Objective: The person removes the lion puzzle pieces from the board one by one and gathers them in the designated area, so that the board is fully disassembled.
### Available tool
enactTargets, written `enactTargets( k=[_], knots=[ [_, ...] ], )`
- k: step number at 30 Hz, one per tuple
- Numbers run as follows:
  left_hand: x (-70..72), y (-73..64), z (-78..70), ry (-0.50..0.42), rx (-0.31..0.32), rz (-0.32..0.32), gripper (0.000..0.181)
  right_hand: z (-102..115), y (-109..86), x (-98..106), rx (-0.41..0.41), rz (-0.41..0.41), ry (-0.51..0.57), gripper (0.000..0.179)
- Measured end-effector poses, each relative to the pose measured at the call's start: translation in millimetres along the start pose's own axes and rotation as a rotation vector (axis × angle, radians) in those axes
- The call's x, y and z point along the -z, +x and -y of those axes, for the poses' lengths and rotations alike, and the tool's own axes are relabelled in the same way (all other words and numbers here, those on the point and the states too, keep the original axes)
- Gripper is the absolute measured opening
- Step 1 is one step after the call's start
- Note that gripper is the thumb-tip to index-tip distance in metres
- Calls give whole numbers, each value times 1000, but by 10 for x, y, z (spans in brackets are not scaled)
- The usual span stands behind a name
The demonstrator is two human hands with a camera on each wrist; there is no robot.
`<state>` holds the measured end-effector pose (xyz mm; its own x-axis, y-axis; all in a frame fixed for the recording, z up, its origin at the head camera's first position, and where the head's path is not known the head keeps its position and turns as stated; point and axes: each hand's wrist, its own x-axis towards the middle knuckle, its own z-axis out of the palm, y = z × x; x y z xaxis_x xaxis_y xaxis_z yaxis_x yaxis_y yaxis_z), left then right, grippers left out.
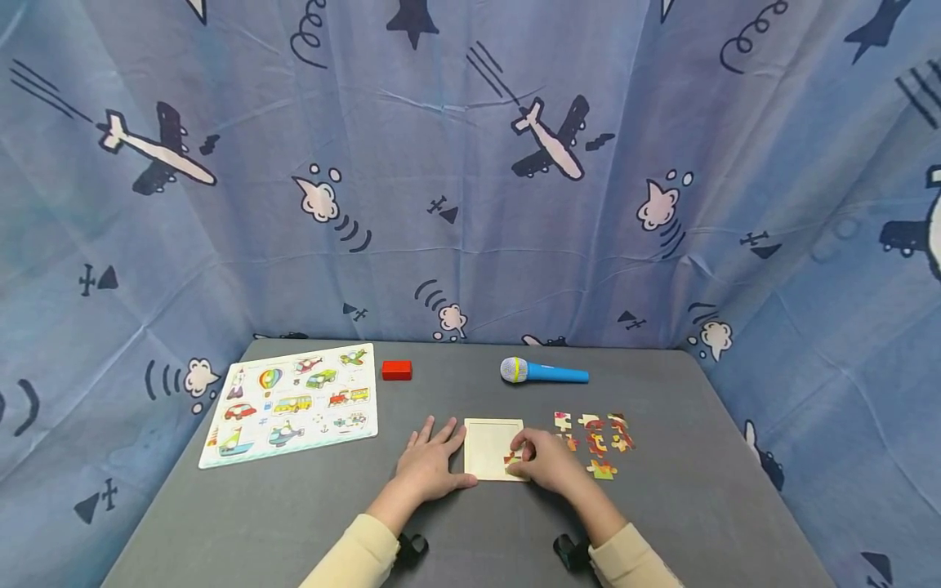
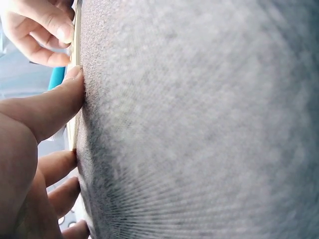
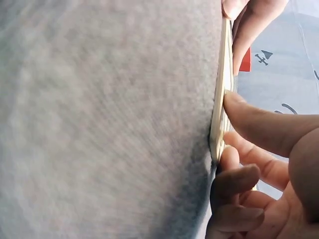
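A pale wooden puzzle tray [image 1: 485, 449] lies flat on the grey table. My left hand [image 1: 430, 469] rests palm down at its left side, fingers spread, thumb at the near left corner; in the left wrist view its fingertips touch the tray edge [image 2: 73, 134]. Over the tray's lower right corner, my right hand [image 1: 551, 464] pinches a red, yellow and green puzzle piece [image 1: 511, 461] between thumb and fingers. The right wrist view shows the thumb [image 3: 239, 107] low at the tray; the piece is mostly hidden there. Several loose puzzle pieces [image 1: 597, 442] lie right of that hand.
A blue toy microphone [image 1: 557, 373] lies behind the tray, towards the right. At the back left are a red block [image 1: 397, 371] and a white picture board [image 1: 253, 437] with vehicles. A patterned blue curtain [image 1: 470, 245] surrounds the table's back and sides.
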<state>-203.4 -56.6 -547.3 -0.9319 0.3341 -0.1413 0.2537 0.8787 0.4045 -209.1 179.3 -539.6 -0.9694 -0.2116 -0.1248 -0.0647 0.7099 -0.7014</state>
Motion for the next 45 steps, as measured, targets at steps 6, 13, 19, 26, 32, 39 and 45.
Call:
enactTargets(
  k=[6,13,19,26,32,39,45],
  knots=[
    [10,6,-9,8,2,2,87,13,15,-11,6,-25,-20,26],
    [-14,7,-15,8,-2,0,87,11,-34,142,-13,3,133,17],
    [-13,8,-42,0,-10,-5,87,-94,-168,450,16,-66,136,16],
    [-15,-18,-58,1,-21,-1,87,-390,-435,801,-50,-152,106,18],
    [-16,-11,-74,-15,-25,-16,86,-706,-600,1072,-129,-184,32,20],
    [-18,-14,-73,-2,-23,-9,87,-1083,-681,1168,-210,-187,-7,21],
    [-25,-4,-74,-4,-16,-9,86,-1230,-656,1159,-222,-209,-55,21]
  ],
)
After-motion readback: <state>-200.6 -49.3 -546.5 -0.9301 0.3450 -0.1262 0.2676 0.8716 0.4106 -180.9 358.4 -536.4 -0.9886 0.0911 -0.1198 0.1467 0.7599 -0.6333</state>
